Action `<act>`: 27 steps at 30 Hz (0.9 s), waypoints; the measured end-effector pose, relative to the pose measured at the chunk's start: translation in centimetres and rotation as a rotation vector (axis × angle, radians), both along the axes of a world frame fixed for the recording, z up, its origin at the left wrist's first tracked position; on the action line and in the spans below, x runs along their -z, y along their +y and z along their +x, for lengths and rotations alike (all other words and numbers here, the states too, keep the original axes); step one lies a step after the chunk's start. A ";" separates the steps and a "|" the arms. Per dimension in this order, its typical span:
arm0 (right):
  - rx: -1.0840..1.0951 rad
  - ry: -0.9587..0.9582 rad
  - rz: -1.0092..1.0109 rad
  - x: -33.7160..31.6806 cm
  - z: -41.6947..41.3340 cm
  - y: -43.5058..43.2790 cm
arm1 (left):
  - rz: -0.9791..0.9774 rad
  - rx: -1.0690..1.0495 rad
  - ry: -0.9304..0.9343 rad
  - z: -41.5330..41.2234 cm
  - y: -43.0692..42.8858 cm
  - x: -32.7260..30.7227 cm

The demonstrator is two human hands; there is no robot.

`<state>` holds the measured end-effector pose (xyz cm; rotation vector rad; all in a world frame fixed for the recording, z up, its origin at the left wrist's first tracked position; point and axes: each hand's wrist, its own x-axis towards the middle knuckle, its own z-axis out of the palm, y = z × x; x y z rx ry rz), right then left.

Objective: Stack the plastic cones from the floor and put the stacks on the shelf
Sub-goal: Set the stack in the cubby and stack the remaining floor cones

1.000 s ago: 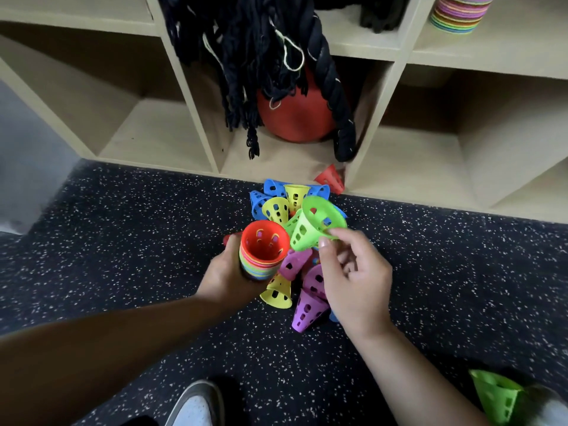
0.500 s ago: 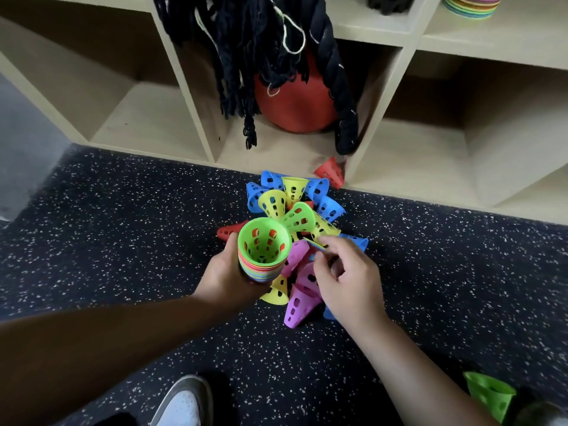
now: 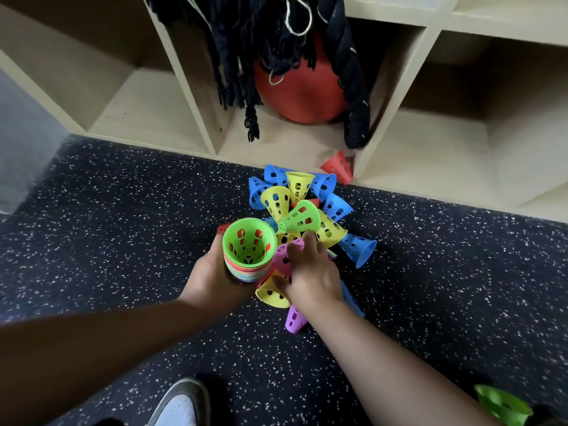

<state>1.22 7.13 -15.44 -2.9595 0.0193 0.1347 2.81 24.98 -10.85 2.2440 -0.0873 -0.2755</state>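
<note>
Here, left hand (image 3: 212, 281): wrapped firmly around a multicoloured stack of cones (image 3: 248, 250), green one on top, mouth up, just beside the pile.
Right hand (image 3: 310, 272): fingers curled over a pink cone (image 3: 281, 259) in the pile, thumb beneath, clamped on it.
Loose cones (image 3: 301, 204): blue, yellow and green, heaped on the speckled floor (image 3: 123, 226) before the shelf (image 3: 430, 167); a red cone (image 3: 338, 166) lies on its bottom ledge.
Risk: pulling the pink cone may drag neighbours and scatter the heap; a tilted cone could jam rather than nest.
</note>
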 end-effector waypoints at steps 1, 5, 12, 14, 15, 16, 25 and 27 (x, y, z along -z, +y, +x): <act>0.020 0.020 -0.004 0.0 0.2 0.0 | -0.002 -0.003 0.000 0.1 0.0 -0.1; 0.114 0.105 -0.090 0.3 0.6 -0.3 | -0.019 -0.005 0.021 0.5 -0.1 -0.1; 0.166 0.088 -0.002 0.8 -0.3 -2.1 | -0.006 0.005 0.033 0.5 -0.1 0.1; 0.242 0.036 0.154 -0.2 -0.7 -3.2 | -0.008 0.007 0.028 0.3 0.0 -0.1; 0.289 0.013 0.232 -0.7 -0.9 -3.8 | -0.011 0.006 0.025 0.2 0.0 -0.1; 0.337 0.008 0.303 -1.4 -1.1 -4.3 | -0.015 0.003 0.022 0.2 -0.1 -0.1; 0.547 -0.070 0.867 -12.6 -0.6 -5.6 | -0.016 0.018 0.004 -0.4 0.0 0.7; 0.458 -0.045 0.895 -14.5 -0.5 -4.6 | -0.019 0.025 -0.011 -0.3 -0.3 1.0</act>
